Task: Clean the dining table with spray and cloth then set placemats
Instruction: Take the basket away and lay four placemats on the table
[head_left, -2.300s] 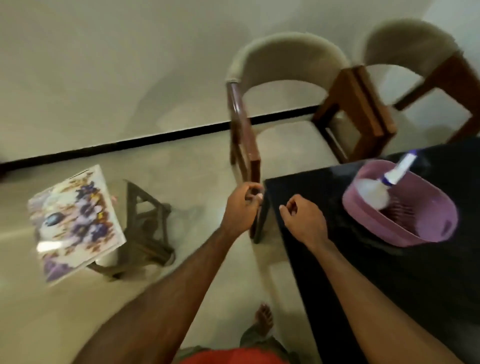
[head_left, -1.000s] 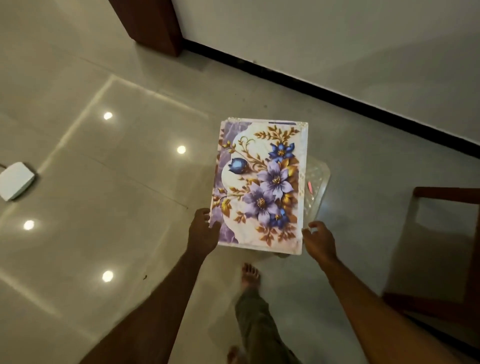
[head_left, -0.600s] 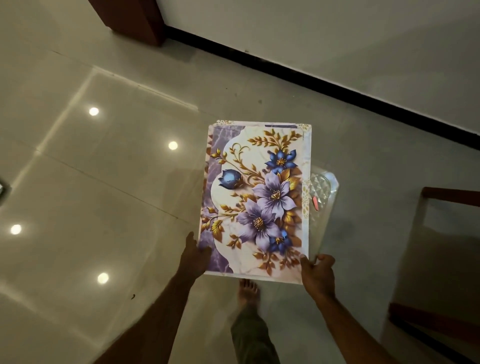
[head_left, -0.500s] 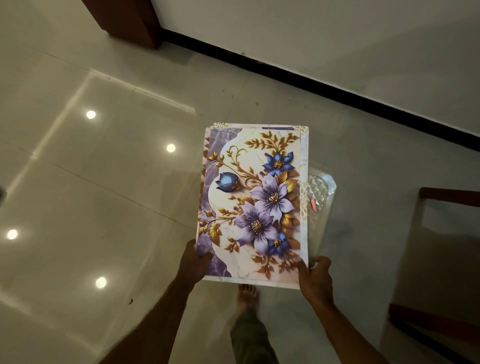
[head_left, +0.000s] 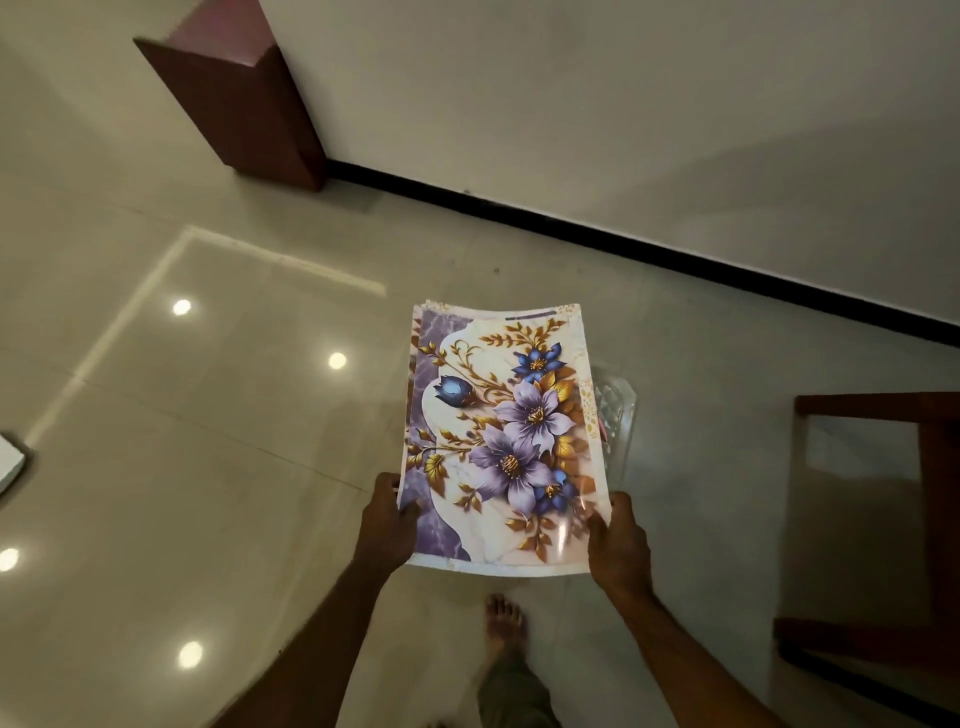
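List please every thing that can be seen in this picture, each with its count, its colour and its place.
placemats: a stack, count unclear, white and purple with blue flowers and gold leaves, held above the floor
stool: one, clear plastic, mostly hidden behind the placemats
chair: one, brown wood, right edge
post: one, brown wood, top left by the wall
floor: glossy beige tiles
left hand: grips the stack's left edge
right hand: grips its right edge
foot: one, bare, bottom centre

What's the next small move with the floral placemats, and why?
Probably turn right and carry the placemats toward the wooden chair frame. The left hand and right hand grip the near corners, the stack is lifted above the clear stool, and no table is in view.
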